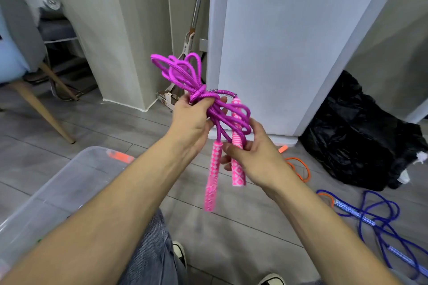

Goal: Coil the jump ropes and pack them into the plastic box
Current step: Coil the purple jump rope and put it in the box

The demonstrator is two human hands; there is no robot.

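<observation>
A purple jump rope (183,71) is bundled into loops with a wrap round its middle. My left hand (192,120) grips that wrapped middle, and the loops fan out above it. Two pink patterned handles (213,178) hang down below the bundle. My right hand (252,155) pinches the right-hand handle near its top. The clear plastic box (58,183) stands on the floor at lower left, under my left forearm. A blue jump rope (375,217) lies loose on the floor at right. An orange jump rope (301,169) lies beyond it.
A black plastic bag (361,141) sits against the wall at right. A mop (192,37) leans in the corner behind the rope. A chair with wooden legs (39,104) stands at left. My shoes (180,252) are on the grey plank floor.
</observation>
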